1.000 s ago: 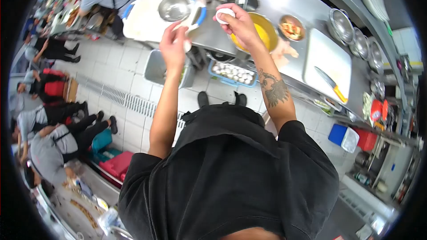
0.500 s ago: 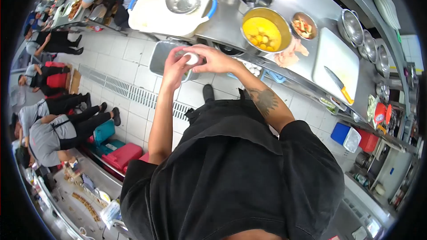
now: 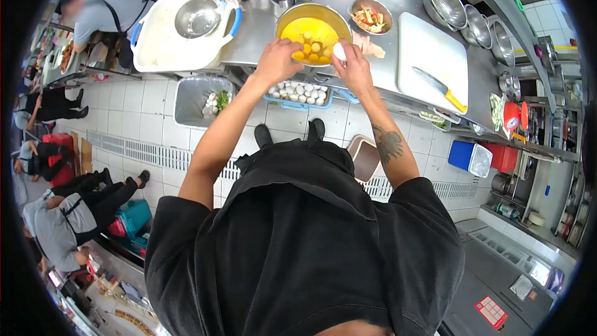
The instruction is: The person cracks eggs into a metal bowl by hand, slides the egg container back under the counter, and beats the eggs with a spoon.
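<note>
A metal pot (image 3: 343, 20) holds yellow liquid with several whole egg yolks. Over its near right edge, my right hand (image 3: 356, 70) is closed around a white egg (image 3: 339, 51). My left hand (image 3: 277, 62) is at the near left rim, with fingers and thumb apart and nothing visible between them. Whether those fingers touch the rim, I cannot tell. Below the counter, a blue crate of white eggs (image 3: 300, 92) sits on the floor side, partly covered by the counter edge.
A waste bin (image 3: 186, 102) stands left of the crate. On the counter are a white tub (image 3: 149, 46) with a metal bowl (image 3: 197, 17), a bowl of cut food (image 3: 371, 16), and a white cutting board (image 3: 429, 43) bearing a yellow-handled knife (image 3: 440, 89). Other people work at left.
Both hands have moved from above the waste bin, where they held something white together, to the pot. They are now apart, with an egg in my right hand. The view has shifted.
</note>
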Action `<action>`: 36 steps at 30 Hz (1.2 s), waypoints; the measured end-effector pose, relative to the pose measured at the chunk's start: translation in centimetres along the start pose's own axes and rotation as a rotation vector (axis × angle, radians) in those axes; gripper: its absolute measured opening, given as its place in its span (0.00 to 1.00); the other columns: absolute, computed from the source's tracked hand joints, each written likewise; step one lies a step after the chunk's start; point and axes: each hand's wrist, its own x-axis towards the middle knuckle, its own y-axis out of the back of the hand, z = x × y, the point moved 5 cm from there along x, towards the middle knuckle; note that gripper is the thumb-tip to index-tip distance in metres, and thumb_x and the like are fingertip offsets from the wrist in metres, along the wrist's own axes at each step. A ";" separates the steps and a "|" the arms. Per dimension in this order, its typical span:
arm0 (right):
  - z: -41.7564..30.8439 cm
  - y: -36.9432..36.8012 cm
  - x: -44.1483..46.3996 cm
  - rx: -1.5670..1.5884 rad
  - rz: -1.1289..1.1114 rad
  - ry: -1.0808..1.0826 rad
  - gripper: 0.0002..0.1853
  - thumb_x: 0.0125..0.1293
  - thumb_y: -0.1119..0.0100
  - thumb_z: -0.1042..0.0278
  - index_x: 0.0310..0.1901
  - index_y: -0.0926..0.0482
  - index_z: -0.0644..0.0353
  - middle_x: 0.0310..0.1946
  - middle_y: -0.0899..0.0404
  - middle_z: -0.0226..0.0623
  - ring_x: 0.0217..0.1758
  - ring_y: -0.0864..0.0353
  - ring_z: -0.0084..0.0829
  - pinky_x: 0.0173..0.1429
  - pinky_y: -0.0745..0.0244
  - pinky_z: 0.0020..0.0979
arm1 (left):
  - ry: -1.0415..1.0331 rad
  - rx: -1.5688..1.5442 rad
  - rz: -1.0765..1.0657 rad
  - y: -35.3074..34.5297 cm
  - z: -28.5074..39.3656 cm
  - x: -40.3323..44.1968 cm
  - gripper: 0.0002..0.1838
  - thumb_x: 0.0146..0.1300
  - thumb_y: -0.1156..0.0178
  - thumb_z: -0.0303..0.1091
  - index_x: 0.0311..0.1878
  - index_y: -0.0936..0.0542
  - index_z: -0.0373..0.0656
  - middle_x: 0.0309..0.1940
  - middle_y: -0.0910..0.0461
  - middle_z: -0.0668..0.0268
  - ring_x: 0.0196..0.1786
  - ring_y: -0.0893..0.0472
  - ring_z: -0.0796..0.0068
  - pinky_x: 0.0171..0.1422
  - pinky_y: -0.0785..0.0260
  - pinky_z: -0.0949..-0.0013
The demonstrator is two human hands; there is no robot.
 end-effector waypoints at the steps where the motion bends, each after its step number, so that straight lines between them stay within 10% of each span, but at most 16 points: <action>1: 0.5 -0.3 0.2 -0.012 -0.022 -0.014 0.22 0.61 0.35 0.65 0.55 0.26 0.63 0.44 0.22 0.51 0.40 0.18 0.48 0.42 0.20 0.41 | 0.018 0.015 0.009 -0.1 0.1 0.0 0.21 0.47 0.30 0.38 0.47 0.17 0.49 0.47 0.20 0.61 0.56 0.26 0.58 0.60 0.35 0.54; 9: 3.4 -2.4 5.6 1.340 -0.417 -0.908 0.12 0.69 0.40 0.62 0.44 0.24 0.63 0.33 0.20 0.35 0.25 0.31 0.17 0.27 0.36 0.19 | -0.145 -0.244 0.090 2.1 2.5 5.4 0.27 0.55 0.31 0.40 0.59 0.22 0.47 0.52 0.20 0.56 0.48 0.20 0.57 0.53 0.28 0.59; 14: 5.5 -5.2 7.4 1.400 -0.501 -0.865 0.13 0.70 0.42 0.59 0.41 0.23 0.62 0.30 0.24 0.31 0.27 0.29 0.20 0.28 0.32 0.20 | -0.203 -0.359 0.036 0.5 1.8 9.6 0.25 0.57 0.34 0.36 0.59 0.22 0.45 0.40 0.16 0.55 0.33 0.17 0.62 0.41 0.24 0.63; 25: 6.3 -7.1 7.8 1.209 -0.601 -0.869 0.13 0.72 0.44 0.61 0.42 0.23 0.64 0.27 0.26 0.29 0.25 0.31 0.19 0.26 0.36 0.20 | -0.196 -0.250 0.071 -1.3 0.4 10.4 0.18 0.52 0.36 0.33 0.49 0.18 0.48 0.30 0.18 0.53 0.30 0.19 0.51 0.37 0.26 0.58; 32: 3.3 -1.7 9.9 0.139 -0.445 -0.083 0.25 0.62 0.36 0.55 0.56 0.24 0.63 0.34 0.20 0.50 0.42 0.21 0.58 0.53 0.27 0.42 | -0.392 -0.181 0.111 0.8 0.8 10.3 0.22 0.54 0.40 0.28 0.56 0.20 0.47 0.45 0.18 0.53 0.45 0.18 0.54 0.50 0.24 0.58; 36: -1.7 1.8 9.8 -0.026 -0.023 0.116 0.23 0.62 0.36 0.61 0.57 0.25 0.59 0.38 0.19 0.46 0.41 0.19 0.48 0.46 0.23 0.37 | -0.423 -0.123 0.364 3.2 2.6 8.8 0.22 0.57 0.39 0.27 0.57 0.22 0.45 0.57 0.22 0.58 0.55 0.20 0.57 0.55 0.23 0.60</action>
